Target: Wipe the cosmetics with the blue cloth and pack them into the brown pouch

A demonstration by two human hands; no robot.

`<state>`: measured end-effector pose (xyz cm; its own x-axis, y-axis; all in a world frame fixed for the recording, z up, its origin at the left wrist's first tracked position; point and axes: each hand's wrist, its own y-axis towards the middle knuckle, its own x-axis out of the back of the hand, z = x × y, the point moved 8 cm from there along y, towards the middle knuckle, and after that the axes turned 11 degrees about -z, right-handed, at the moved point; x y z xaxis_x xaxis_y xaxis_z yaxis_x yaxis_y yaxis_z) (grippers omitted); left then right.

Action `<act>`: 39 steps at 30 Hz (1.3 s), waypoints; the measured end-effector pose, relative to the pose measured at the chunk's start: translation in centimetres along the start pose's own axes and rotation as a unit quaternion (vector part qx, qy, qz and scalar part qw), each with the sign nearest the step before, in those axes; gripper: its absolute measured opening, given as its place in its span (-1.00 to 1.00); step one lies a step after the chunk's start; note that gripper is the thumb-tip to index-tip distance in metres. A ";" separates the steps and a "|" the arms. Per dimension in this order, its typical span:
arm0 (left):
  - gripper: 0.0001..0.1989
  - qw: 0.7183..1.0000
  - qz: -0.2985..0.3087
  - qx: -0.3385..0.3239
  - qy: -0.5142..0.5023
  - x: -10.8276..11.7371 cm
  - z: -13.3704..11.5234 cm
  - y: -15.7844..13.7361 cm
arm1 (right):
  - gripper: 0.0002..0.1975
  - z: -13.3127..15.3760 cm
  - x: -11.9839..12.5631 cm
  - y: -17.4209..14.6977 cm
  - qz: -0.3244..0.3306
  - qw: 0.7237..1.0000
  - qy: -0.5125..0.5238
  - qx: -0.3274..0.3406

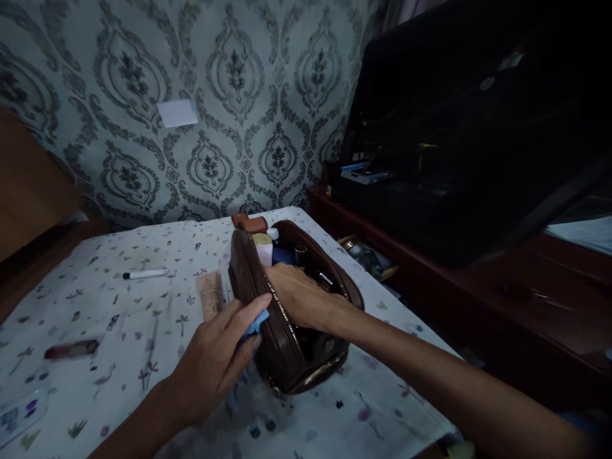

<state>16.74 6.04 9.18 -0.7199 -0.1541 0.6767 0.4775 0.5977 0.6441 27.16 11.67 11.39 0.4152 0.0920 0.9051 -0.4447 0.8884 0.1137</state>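
Note:
A brown zippered toiletry bag (247, 271) stands unzipped on the table. My right hand (299, 294) reaches down into it, and its fingers are hidden inside. My left hand (215, 350) is closed on a crumpled blue cloth (257, 324), its fingertips against the bag's near side by the zipper. Inside the bag show a white-capped bottle (273, 234), a pale pink item (264, 254) and a dark tube with a shiny band (326, 279). Beside the bag lies a beige tube (210, 295).
On the patterned tablecloth (157, 331) lie a white pen (146, 273), a dark red tube (71, 349) and a clear packet (21, 414). A brown leather piece (253, 223) sits behind the bag. To the right are an open drawer (389, 273) and a large black screen (459, 127).

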 end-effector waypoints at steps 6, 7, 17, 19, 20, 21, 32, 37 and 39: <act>-0.53 1.000 -0.005 -0.012 -0.005 0.3 -0.3 0.3 | -0.95 -0.1 0.0 0.2 -0.003 1.000 0.030 -0.007; -0.53 1.000 -0.003 -0.014 -0.006 0.3 -0.3 0.4 | -0.94 0.0 0.1 0.2 -0.009 0.999 0.039 -0.005; -0.55 0.999 0.032 -0.016 0.009 0.6 -0.6 0.4 | -0.88 -1.0 1.2 -0.6 -0.066 0.997 0.002 -0.051; -0.55 1.000 0.023 -0.014 0.007 0.6 -0.4 0.4 | -0.91 -1.3 1.1 -0.5 -0.075 0.996 0.010 -0.057; -0.55 1.000 0.020 -0.011 0.007 0.5 -0.3 0.4 | -0.92 -1.3 1.0 -0.5 -0.074 0.995 0.022 -0.055; -0.55 1.000 0.016 -0.009 0.007 0.5 -0.3 0.4 | -0.92 -1.3 0.8 -0.4 -0.072 0.995 0.038 -0.051; -0.52 0.999 0.041 0.003 0.013 0.6 -0.1 0.3 | -0.41 -1.5 2.1 -0.2 -0.083 0.989 0.119 0.006; -0.51 0.999 0.038 -0.007 0.014 0.6 -0.3 0.4 | -0.48 -3.1 2.2 1.0 -0.113 0.989 0.056 -0.074; -0.50 0.999 0.038 -0.007 0.011 0.6 -0.4 0.4 | -0.58 -3.3 2.1 1.4 -0.113 0.989 0.040 -0.082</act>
<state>16.72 5.87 10.03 -0.6698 -0.1269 0.7317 0.5372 0.5975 0.5953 29.98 14.57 12.10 0.5537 -0.0882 0.8280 -0.2018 0.9505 0.2362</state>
